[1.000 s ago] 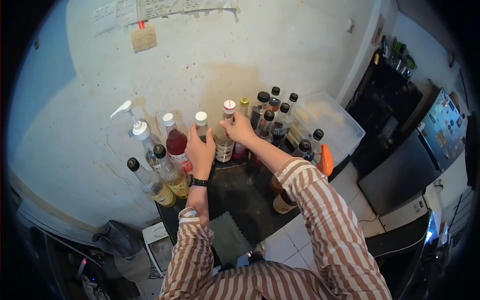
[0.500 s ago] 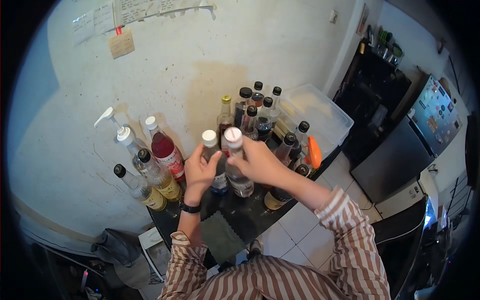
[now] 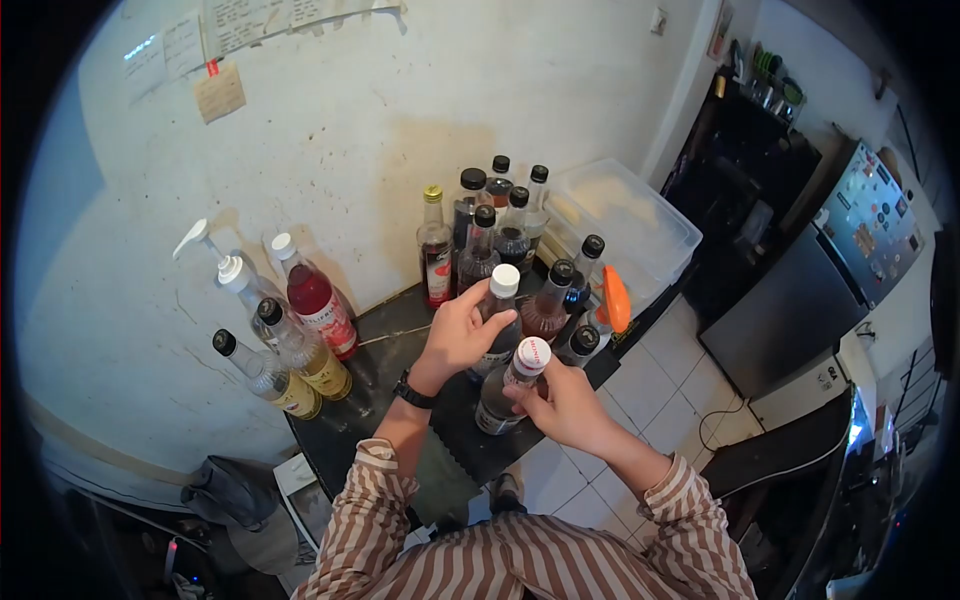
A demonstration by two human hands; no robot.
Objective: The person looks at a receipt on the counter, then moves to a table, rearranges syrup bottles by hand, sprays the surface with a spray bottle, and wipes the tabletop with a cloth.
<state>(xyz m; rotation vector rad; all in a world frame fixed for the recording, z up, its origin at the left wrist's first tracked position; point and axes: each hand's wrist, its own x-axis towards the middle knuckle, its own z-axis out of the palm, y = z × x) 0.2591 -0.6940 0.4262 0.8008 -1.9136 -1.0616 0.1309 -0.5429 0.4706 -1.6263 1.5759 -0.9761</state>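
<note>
My left hand (image 3: 455, 345) is closed around the neck of a dark glass bottle with a plain white cap (image 3: 504, 282), upright over the black table. Closer to my body, my right hand (image 3: 565, 402) grips a second bottle (image 3: 497, 408), whose white cap has red lettering. This one leans slightly, standing at or just above the front edge. Just beyond my hands are a bottle of brown liquid (image 3: 544, 315) with a black cap and a red-labelled bottle (image 3: 436, 255) with a yellow cap. My fingers partly hide both held bottles.
Several black-capped bottles (image 3: 481, 250) crowd the back right beside a clear plastic box (image 3: 630, 215). An orange-topped bottle (image 3: 615, 300) is at the right edge. At left stand a red syrup bottle (image 3: 322, 305), yellow-labelled bottles (image 3: 318, 365) and a pump bottle (image 3: 235, 275). A green cloth (image 3: 445, 480) hangs over the front edge.
Both hands have moved right with their bottles, and the right one has come closer to my body. The red-labelled bottle behind is now uncovered. The view has shifted slightly.
</note>
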